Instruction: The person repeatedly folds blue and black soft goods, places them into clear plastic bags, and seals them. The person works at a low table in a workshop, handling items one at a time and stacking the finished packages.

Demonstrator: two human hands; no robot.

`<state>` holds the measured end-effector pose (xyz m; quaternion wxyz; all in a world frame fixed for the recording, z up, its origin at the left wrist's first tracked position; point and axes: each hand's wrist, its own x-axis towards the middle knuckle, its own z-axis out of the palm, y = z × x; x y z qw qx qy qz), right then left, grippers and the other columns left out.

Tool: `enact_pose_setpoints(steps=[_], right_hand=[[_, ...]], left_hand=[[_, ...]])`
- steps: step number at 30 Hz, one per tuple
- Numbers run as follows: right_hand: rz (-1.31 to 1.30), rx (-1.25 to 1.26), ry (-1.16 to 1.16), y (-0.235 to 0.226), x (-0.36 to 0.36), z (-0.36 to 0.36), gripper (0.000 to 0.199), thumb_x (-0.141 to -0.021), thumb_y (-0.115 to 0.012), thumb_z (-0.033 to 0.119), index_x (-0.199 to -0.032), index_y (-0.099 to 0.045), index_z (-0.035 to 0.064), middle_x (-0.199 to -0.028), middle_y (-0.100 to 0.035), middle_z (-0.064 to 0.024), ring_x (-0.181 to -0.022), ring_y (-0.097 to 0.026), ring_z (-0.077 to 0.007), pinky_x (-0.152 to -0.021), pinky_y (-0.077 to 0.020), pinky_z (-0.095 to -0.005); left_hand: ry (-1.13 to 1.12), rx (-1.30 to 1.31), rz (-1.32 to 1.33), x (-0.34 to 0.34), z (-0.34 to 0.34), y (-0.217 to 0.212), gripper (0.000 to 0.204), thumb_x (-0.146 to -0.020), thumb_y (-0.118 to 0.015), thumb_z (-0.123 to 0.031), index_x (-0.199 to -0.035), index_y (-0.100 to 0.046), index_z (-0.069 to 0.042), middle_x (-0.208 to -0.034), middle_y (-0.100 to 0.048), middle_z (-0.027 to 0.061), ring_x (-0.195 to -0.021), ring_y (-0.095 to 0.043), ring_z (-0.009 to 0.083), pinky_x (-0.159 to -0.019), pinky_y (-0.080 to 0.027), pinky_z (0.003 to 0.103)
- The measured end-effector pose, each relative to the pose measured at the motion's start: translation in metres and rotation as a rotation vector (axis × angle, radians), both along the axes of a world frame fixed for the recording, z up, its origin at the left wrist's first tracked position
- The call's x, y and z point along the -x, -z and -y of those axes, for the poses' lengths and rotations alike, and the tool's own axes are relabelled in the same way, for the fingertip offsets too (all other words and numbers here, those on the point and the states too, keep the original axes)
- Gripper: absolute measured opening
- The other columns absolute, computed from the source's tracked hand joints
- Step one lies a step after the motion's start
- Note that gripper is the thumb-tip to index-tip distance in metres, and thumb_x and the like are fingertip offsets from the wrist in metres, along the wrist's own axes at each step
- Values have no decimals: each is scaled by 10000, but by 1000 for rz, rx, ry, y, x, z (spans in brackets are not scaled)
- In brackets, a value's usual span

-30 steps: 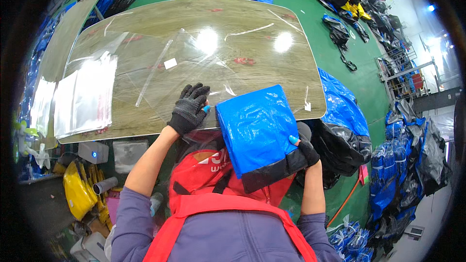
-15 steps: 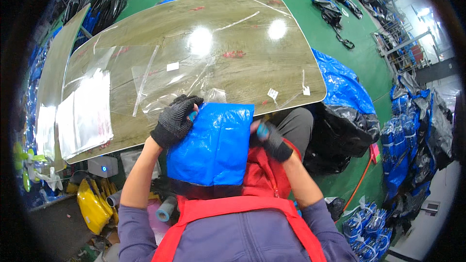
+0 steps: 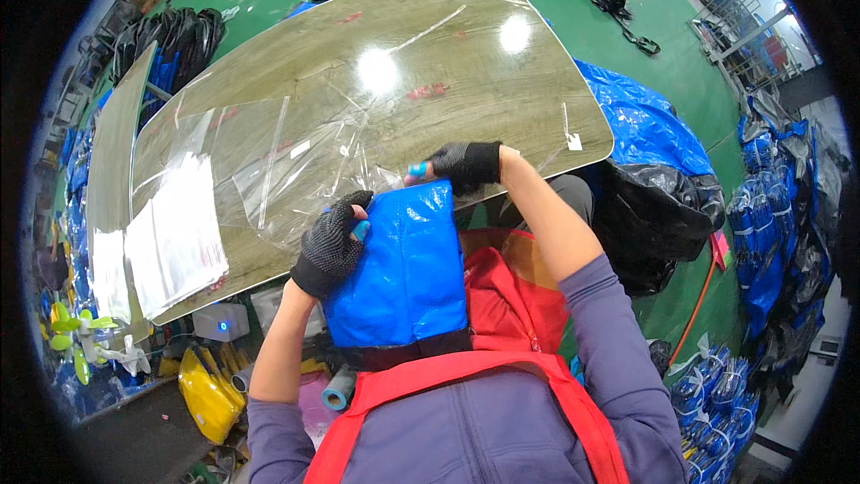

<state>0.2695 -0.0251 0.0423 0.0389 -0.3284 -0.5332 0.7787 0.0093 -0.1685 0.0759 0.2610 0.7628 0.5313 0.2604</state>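
A folded blue tarpaulin piece point(image 3: 394, 269) with a dark lower edge lies across my lap. My left hand point(image 3: 336, 237), in a dark dotted glove with bare fingertips, is closed on its upper left side, with blue tape on a fingertip. At the piece's top edge, my right hand point(image 3: 459, 167) has its fingers drawn together beside a clear plastic bag point(image 3: 309, 175); what they pinch is too small to make out. That bag lies crumpled on the wood-patterned table point(image 3: 484, 99), its near end against the blue piece.
Left on the table is a stack of clear bags point(image 3: 179, 229). A small white card point(image 3: 300, 149) lies by the crumpled bag. Blue and black tarpaulin point(image 3: 654, 125) bulges beyond the table's right end. Yellow pieces point(image 3: 210, 394) and a roll point(image 3: 339, 387) sit below left.
My right hand has moved from the blue piece's right side up and left to its top edge. My left hand keeps its hold. The whole view has shifted slightly.
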Motion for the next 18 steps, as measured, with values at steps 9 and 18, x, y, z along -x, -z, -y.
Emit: enact_pose_setpoints(steps=[9, 18], right_hand=[[85, -500, -79, 14, 28, -15, 325, -754, -704, 217, -988, -698, -10, -838, -701, -82, -752, -606, -127, -703, -501, -292], [71, -717, 49, 24, -53, 10, 327, -742, -641, 264, -905, -643, -20, -790, -661, -142, -733, -602, -193, -689, -471, -331]], left_hand=[[6, -19, -4, 3, 5, 4, 384, -843, -627, -167, -1207, -541, -79, -1114, -610, 166, -1017, -599, 345, -888, -470, 416], [-114, -156, -439, 10, 17, 20, 631, -818, -649, -385, -1342, -477, -77, -1437, -398, 198, -1369, -279, 420, -1124, -194, 537]])
